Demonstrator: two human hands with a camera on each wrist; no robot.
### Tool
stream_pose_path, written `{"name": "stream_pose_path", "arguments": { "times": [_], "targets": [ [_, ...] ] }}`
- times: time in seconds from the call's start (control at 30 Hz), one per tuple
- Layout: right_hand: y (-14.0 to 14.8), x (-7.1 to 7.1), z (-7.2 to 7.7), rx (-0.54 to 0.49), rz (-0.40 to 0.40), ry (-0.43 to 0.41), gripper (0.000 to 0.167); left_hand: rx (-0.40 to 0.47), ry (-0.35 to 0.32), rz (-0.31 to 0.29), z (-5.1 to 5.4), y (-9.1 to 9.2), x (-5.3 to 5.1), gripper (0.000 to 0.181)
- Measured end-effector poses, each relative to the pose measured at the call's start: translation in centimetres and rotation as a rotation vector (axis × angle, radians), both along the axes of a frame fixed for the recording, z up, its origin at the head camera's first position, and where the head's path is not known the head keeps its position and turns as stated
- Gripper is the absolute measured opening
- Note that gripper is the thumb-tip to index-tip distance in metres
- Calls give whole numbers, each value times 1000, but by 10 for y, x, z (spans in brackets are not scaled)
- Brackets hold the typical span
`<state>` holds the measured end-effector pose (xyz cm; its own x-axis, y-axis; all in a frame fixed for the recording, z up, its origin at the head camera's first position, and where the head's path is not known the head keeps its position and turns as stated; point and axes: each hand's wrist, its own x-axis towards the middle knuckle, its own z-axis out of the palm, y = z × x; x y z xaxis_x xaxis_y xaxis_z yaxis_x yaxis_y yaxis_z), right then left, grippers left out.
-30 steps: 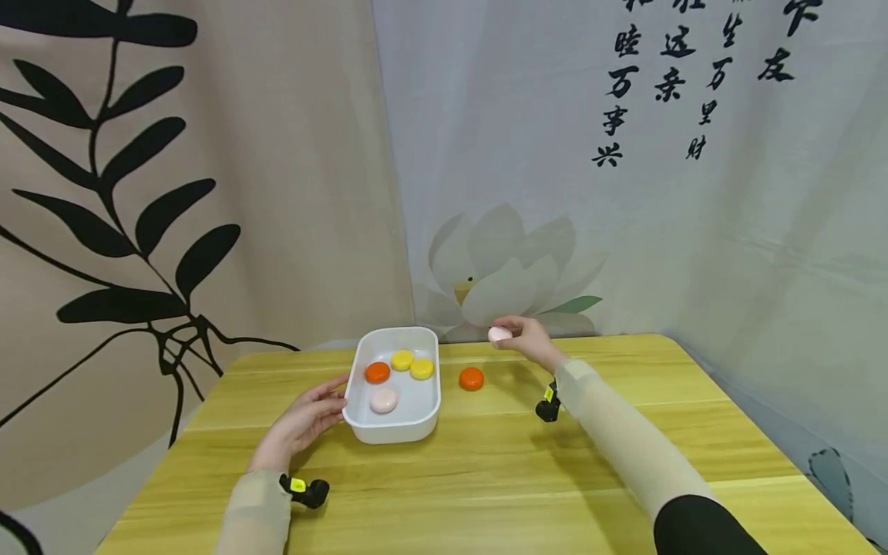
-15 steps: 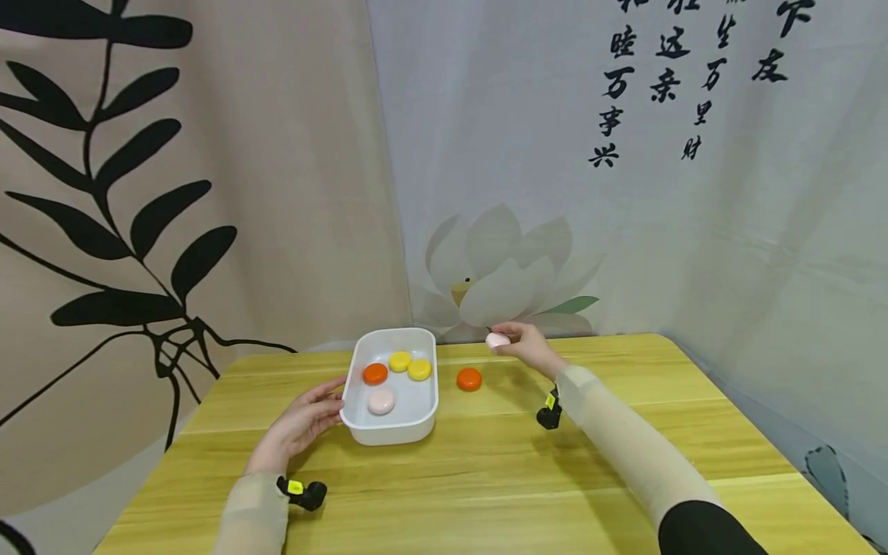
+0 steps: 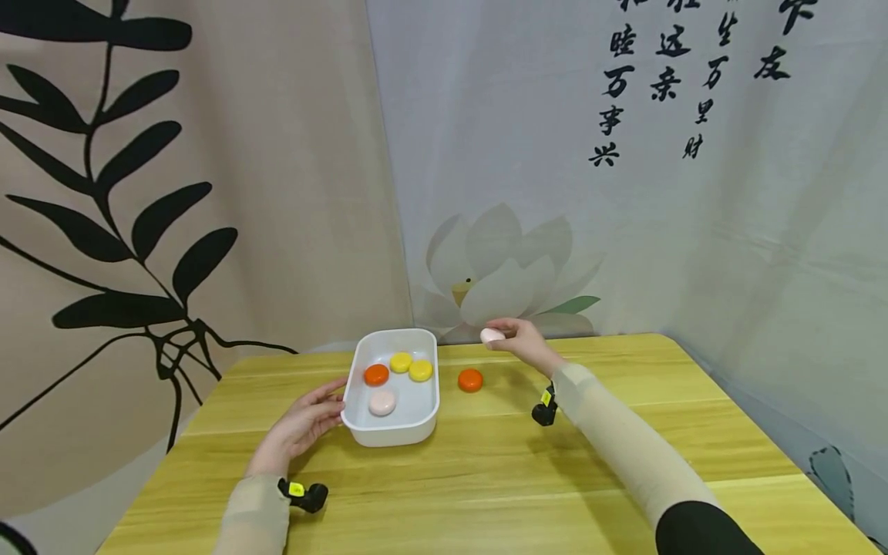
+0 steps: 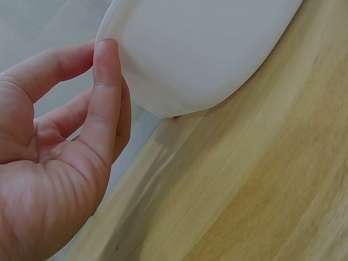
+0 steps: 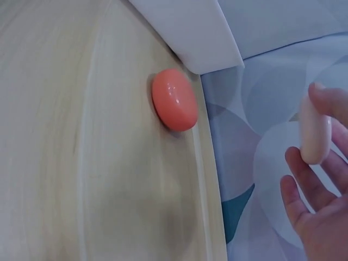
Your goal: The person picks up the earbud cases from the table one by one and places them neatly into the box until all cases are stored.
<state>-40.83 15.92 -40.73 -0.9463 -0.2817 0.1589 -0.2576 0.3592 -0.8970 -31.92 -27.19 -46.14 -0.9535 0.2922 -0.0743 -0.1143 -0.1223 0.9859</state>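
Observation:
A white rectangular box [image 3: 391,436] stands on the table, seen from above in the head view. My left hand [image 3: 305,424] touches its left side, fingers fairly straight; in the left wrist view fingertips [image 4: 106,62] meet the white wall. Inside the box lie a glossy orange disc [image 3: 376,375], two yellow discs [image 3: 420,371] and a pale pink disc [image 3: 382,401]. My right hand [image 3: 525,343] pinches another pale pink rounded disc [image 5: 314,130] between thumb and fingers, raised near the table's far edge. Another orange disc [image 3: 470,380] rests on the table between box and right hand.
The wooden table [image 3: 444,501] has its far edge just behind the box. A printed cloth [image 3: 513,154] with a lotus and black characters hangs behind it. Small black cameras [image 3: 544,408] are strapped to both wrists.
My right hand shifts slightly left over the last half second, with the pale pink disc still pinched. My left hand and the box stay in place.

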Motion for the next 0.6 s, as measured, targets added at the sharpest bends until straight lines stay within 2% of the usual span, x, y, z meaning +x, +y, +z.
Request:
{"name": "stream_pose_path", "arguments": {
  "times": [0.17, 0.6],
  "targets": [
    [-4, -1, 2, 4, 1, 10, 48, 11, 14, -5, -2, -1, 0, 64],
    [-15, -5, 13, 3, 29, 24, 48, 19, -10, 8, -3, 0, -3, 64]
  ]
}}
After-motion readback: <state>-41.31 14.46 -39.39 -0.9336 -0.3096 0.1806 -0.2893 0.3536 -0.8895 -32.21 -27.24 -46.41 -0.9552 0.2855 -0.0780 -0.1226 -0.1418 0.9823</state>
